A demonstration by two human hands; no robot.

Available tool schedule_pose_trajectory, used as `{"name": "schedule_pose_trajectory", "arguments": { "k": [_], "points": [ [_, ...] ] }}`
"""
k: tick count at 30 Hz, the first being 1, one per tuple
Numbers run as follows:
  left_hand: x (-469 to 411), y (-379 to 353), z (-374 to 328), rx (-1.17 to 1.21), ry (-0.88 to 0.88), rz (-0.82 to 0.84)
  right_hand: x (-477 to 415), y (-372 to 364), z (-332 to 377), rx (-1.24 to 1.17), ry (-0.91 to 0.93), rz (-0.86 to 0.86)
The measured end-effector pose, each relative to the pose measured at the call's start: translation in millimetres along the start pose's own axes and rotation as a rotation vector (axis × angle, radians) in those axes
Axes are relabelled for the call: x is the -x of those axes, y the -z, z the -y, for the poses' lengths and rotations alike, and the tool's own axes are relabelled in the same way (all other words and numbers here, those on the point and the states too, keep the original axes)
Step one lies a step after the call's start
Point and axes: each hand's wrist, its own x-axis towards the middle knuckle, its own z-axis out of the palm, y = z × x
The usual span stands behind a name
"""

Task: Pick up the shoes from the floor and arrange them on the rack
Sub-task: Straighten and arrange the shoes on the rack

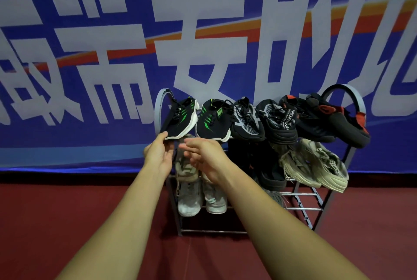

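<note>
A metal shoe rack (360,102) stands against the wall. At the left end of its top tier a black shoe with green stripes (180,118) leans tilted on its side, and my left hand (158,155) holds its toe between thumb and fingers. Its mate (212,123) sits beside it. Just below that mate my right hand (200,153) hovers, fingers relaxed and holding nothing. Further right on the top tier are a black-grey pair (246,123) and a black-red pair (334,119).
The middle tier holds black shoes (268,167) and a beige pair (316,167). Light grey-white shoes (189,198) sit on the lower left, partly behind my arms. Bare rack bars (302,208) show at the lower right. Red floor (67,212) spreads in front, with a blue banner (90,76) behind.
</note>
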Motion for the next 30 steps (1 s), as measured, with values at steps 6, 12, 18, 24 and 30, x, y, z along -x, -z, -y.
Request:
{"name": "schedule_pose_trajectory", "arguments": {
  "k": [6,12,18,24,30],
  "points": [
    [1,-9,11,0.050,-0.065,-0.078,12,23,9,0.096,-0.040,0.039],
    [5,-8,13,-0.008,-0.010,-0.051,22,46,20,0.099,-0.050,-0.020],
    [22,-7,21,-0.186,0.052,0.118,33,75,31,0.076,-0.025,-0.102],
    [48,-17,34,-0.430,0.003,0.218,43,102,37,0.004,-0.006,-0.253],
    [78,-40,29,-0.412,-0.102,0.287,53,125,32,-0.009,-0.010,-0.374]
  ]
}}
